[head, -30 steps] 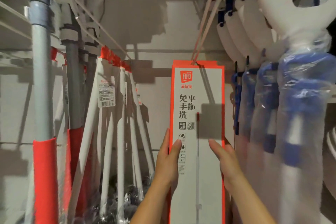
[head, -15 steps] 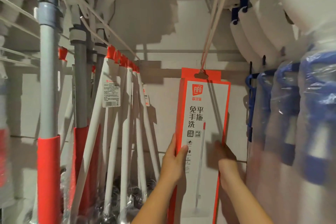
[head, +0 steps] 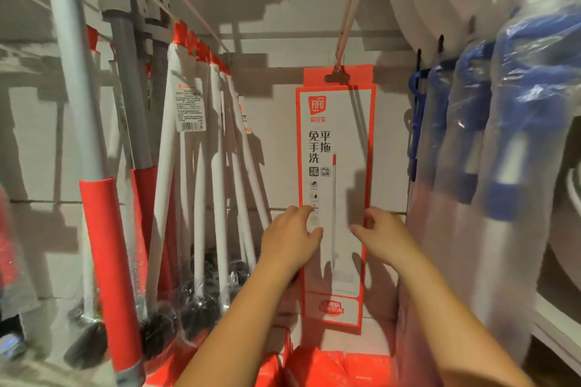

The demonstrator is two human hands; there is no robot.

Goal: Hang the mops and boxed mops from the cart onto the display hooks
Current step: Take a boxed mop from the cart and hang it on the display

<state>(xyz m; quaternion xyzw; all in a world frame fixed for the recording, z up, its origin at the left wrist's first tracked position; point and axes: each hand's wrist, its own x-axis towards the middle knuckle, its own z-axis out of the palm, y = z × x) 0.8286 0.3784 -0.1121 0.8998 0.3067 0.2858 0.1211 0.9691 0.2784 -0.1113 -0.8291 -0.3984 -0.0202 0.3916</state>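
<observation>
A tall white boxed mop [head: 345,122] with a red border hangs at the back from a long display hook [head: 344,38] by its red top tab. My left hand [head: 289,242] is at the box's left edge, halfway down, with relaxed fingers touching its front. My right hand [head: 385,237] is in front of the right edge, fingers loosely bent and closed around nothing. The box hangs straight and faces me.
White-handled mops [head: 217,166] with dark heads hang in a row on the left, beside grey poles with red grips [head: 103,229]. Blue mops in plastic wrap [head: 518,135] crowd the right side. More red boxes [head: 330,367] lie low under the hanging box.
The box has gone from near the hook's front to the back and now hangs upright. Both hands have eased their hold on its edges.
</observation>
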